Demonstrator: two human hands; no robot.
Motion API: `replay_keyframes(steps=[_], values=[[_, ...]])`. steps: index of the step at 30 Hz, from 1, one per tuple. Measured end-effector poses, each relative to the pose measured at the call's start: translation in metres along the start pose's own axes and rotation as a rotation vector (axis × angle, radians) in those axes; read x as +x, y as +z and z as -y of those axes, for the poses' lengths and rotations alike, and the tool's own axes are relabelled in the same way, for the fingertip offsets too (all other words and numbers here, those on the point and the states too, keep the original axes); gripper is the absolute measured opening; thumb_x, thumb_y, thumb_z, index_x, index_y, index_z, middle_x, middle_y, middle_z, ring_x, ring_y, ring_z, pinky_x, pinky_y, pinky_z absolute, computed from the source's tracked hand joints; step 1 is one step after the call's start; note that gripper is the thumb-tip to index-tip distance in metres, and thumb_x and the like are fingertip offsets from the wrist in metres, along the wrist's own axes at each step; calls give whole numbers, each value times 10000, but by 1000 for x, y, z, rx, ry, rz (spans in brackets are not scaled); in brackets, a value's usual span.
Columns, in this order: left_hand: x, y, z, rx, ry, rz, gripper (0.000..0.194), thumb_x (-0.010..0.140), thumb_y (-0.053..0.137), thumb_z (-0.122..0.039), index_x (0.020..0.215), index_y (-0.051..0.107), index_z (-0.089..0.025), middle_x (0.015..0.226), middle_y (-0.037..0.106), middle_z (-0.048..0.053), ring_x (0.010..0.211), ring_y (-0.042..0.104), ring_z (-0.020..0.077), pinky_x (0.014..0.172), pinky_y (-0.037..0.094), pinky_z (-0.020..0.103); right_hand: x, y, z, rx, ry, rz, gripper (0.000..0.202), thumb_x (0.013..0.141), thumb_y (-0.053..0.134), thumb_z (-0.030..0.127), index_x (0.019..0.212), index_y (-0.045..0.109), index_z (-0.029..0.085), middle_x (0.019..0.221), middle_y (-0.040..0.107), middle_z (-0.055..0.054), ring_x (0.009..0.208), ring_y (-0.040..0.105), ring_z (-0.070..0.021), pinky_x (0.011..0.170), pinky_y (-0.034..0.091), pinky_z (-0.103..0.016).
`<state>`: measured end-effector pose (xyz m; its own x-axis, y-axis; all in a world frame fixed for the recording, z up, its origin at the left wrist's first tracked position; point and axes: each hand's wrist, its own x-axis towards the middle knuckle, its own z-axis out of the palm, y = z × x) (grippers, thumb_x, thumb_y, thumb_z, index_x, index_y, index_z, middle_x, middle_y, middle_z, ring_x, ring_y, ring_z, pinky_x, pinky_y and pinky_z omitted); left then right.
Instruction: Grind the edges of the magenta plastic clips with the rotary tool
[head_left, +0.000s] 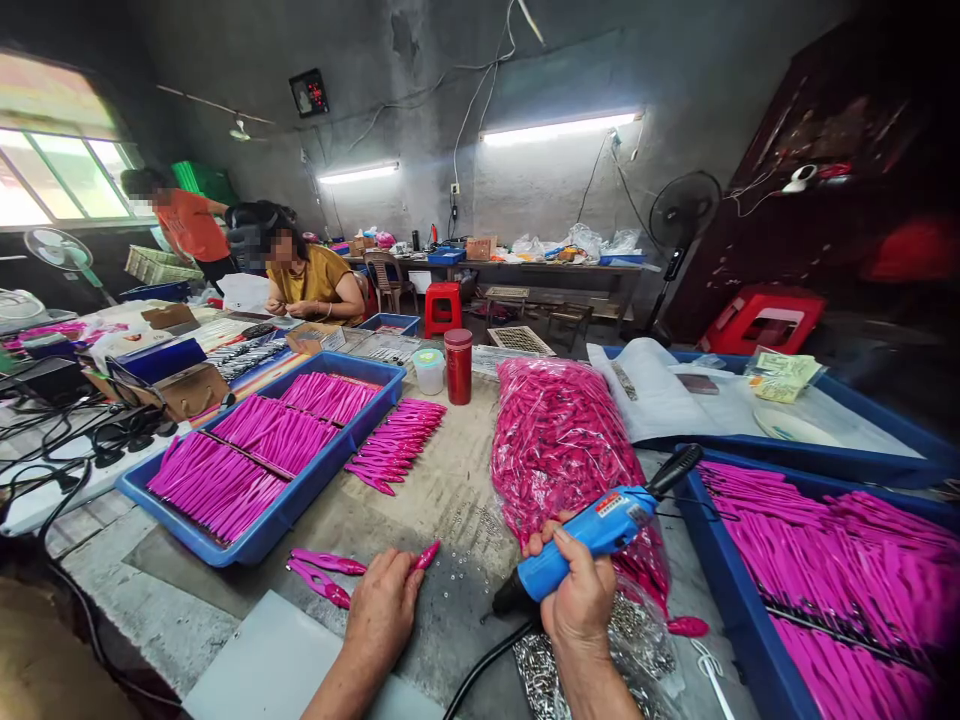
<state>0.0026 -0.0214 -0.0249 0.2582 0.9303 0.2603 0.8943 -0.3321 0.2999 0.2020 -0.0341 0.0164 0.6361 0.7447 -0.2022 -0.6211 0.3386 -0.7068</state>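
The pink piece [428,555] is held by the left hand [384,603] near the tabletop's [142,605] front edge, fingers closed on it, apparently for steadiness (its length beneath the palm is hidden); the blue power driver [611,533] is clasped by the right hand [579,597], nose tilted down.

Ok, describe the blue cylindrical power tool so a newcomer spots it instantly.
On the grey worktable, right of centre, find the clear plastic bag packed with dark-pink pieces. Just in front of it, the person's right hand grips the tool. Unlike the rectangular blue plastic trays, it is a blue cylinder with black ends and a white-and-red label.
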Motion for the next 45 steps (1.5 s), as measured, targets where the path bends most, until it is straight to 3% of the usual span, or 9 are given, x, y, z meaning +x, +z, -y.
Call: replay_keyframes(steps=[11,20,25,34,45], values=[[1,0,-9,142,-7,54,205,837,488,-188,659,589,-184,705,613,21,718,594,175,650,470,274,-12,10,7,-71,-79,65,388,533,708,302,842,504,187,611,550,37,476,527,-134,469,416,-263],[-1,-2,-15,98,-80,119,160,829,508,-171,712,614,-192,760,624,15,772,582,186,673,446,290,-21,50,-8,-139,-203,360,309,617,678,283,870,525,192,654,567,25,492,544,-139,489,431,-277],[-1,-5,-19,91,-115,134,140,819,517,-155,742,623,-205,779,631,3,787,579,189,662,434,290,-18,66,-26,-178,-191,422,338,610,695,278,880,511,188,652,568,26,483,542,-138,475,429,-269],[-1,-5,-21,42,-146,155,135,810,521,-143,744,617,-211,791,626,-4,797,565,190,673,422,296,-11,67,-38,-221,-193,420,336,612,686,275,886,518,175,658,573,21,481,542,-136,482,426,-271],[-2,-4,-21,23,-120,135,139,815,510,-151,735,609,-207,780,624,8,777,555,191,665,395,298,-11,54,-20,-284,-336,387,312,622,689,253,876,524,179,662,568,25,496,548,-141,511,433,-291]])
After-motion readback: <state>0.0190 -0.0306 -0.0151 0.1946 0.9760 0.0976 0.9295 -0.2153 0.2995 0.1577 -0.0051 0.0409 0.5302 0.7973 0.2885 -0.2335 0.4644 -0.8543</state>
